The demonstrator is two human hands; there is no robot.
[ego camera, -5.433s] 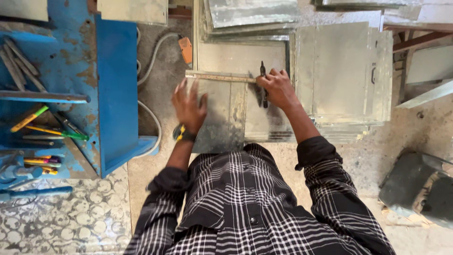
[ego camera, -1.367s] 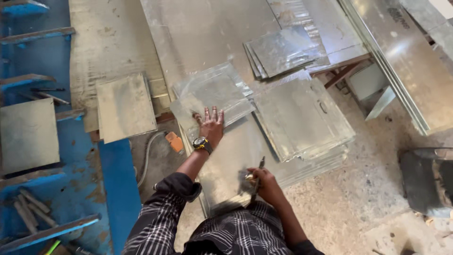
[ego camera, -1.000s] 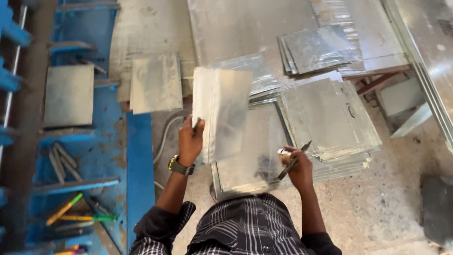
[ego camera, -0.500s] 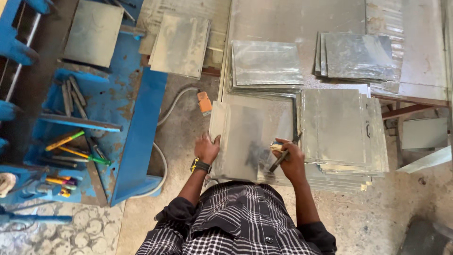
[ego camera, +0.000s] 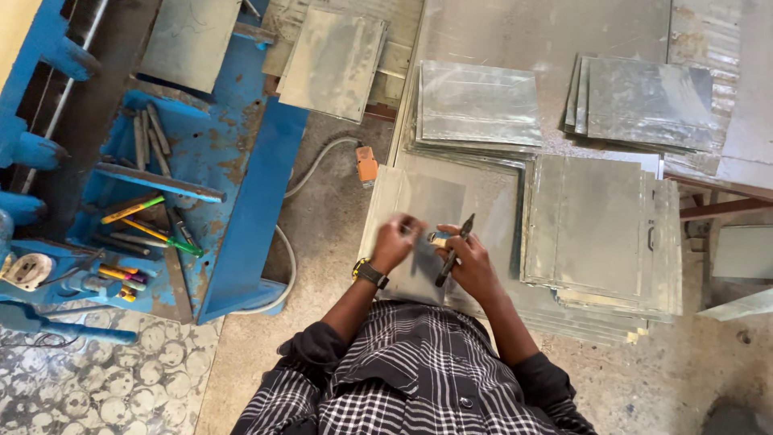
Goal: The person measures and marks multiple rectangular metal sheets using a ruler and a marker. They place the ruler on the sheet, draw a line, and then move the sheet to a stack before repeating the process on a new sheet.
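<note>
Blue metal bench [ego camera: 241,201] on dusty concrete floor [ego camera: 322,266].

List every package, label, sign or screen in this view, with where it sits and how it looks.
No packages, signs or screens show.
Wristwatch: on the left wrist, dark band with a yellow edge; its face is too small to tell.
Small round dial-like object: far left on the blue machine, pale; too small to tell.
</note>
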